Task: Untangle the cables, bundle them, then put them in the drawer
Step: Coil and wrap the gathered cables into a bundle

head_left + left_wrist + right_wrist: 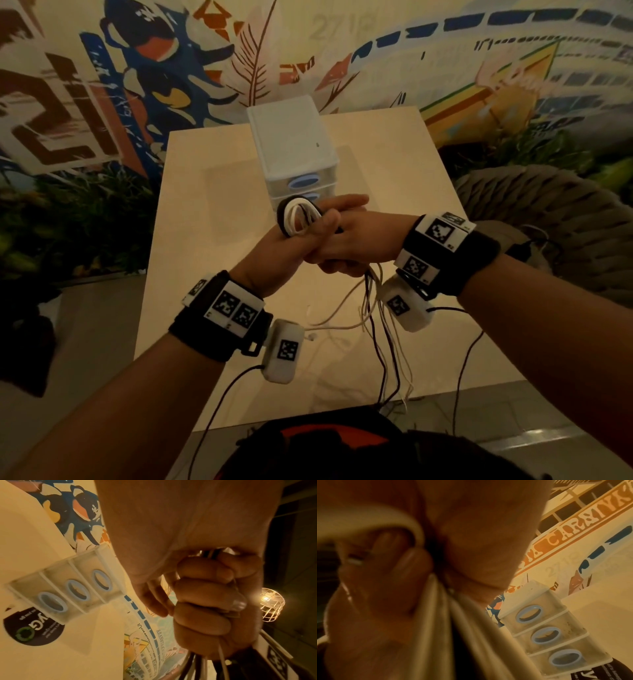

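Note:
Both hands meet above the middle of the table. My left hand grips a coiled loop of black and white cables, which sticks up out of the fist. My right hand lies against the left and clasps the strands below the coil. In the left wrist view its curled fingers close round them. Loose cable ends hang from under the right hand and trail over the table's near edge. The white drawer unit stands just behind the hands, all three blue-handled drawers closed.
The pale table carries a round black sticker near the drawer unit. A woven grey seat stands to the right. A black and red bag lies below the near edge. A mural wall is behind.

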Motion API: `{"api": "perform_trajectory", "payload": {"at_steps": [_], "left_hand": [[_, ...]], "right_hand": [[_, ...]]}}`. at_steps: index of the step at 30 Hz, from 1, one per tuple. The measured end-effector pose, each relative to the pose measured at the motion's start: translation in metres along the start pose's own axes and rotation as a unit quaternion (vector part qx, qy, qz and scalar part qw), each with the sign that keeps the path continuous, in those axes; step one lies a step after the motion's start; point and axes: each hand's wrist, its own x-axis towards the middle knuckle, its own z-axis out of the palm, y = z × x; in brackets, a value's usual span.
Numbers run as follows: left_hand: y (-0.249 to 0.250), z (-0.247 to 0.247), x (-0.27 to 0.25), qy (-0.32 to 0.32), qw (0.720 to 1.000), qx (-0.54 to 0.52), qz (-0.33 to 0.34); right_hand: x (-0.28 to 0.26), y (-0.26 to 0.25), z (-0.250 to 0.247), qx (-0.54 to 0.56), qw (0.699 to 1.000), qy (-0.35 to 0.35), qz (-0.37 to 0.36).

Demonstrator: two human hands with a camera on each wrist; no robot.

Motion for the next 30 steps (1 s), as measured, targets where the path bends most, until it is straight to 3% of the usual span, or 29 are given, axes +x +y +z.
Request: {"api": "perform_trajectory", "payload": {"at_steps": [7, 10, 13, 15, 20, 22, 26, 30], "left_hand": [[0.004, 0.004, 0.010, 0.095, 0.994, 0.035, 0.052], [-0.003, 0.003, 0.013, 0.139, 0.990, -0.002, 0.038], [-0.004, 0.004, 0.017, 0.180, 0.980, -0.088, 0.019], [0.000, 0.007, 0.020, 0.204, 0.969, -0.140, 0.012], [0.002, -0.001, 0.022, 0.265, 0.954, -0.138, -0.019], [0.000, -0.009, 0.021, 0.255, 0.960, -0.115, -0.022], [-0.008, -0.021, 0.016, 0.162, 0.985, 0.016, -0.049], [-0.012, -0.028, 0.016, 0.137, 0.971, 0.185, -0.064]], "right_hand": [[-0.009, 0.008, -0.004, 0.066, 0.996, 0.016, -0.065], [-0.011, 0.021, 0.001, 0.066, 0.997, 0.023, -0.035], [-0.011, 0.034, 0.008, -0.002, 1.000, 0.023, -0.009], [-0.011, 0.043, 0.011, 0.013, 1.000, 0.027, 0.000], [-0.019, 0.068, 0.016, 0.073, 0.996, 0.017, 0.041], [-0.023, 0.078, 0.016, 0.078, 0.995, 0.031, 0.060], [-0.030, 0.087, 0.012, 0.127, 0.988, 0.059, 0.072], [-0.030, 0.082, 0.008, 0.135, 0.985, 0.076, 0.077]]}}
